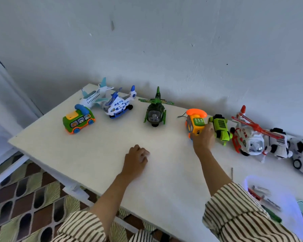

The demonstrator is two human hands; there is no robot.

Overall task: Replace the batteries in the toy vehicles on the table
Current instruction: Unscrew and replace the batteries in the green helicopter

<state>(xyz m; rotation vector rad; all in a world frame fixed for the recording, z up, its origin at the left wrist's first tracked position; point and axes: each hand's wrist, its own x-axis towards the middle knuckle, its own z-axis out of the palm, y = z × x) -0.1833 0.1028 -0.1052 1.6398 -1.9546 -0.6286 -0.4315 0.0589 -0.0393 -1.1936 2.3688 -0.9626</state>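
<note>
along the wall's toy row, right hand [203, 138] grips the orange phone bus [194, 123], probably to lift it; left hand [136, 158] rests loosely curled, holding nothing.

One head-worn wide-angle view looks forward and down from close above the white table [98, 154], whose far edge meets the wall [164, 41] in the upper frame.

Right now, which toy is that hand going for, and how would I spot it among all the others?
Follow the row of toys along the wall on the white table until you reach the person's right hand. Its fingers rest on the yellow bus-shaped phone toy, between the dark green helicopter and the lime green vehicle. Only this one has an orange handset on top and green keypad buttons.
</note>
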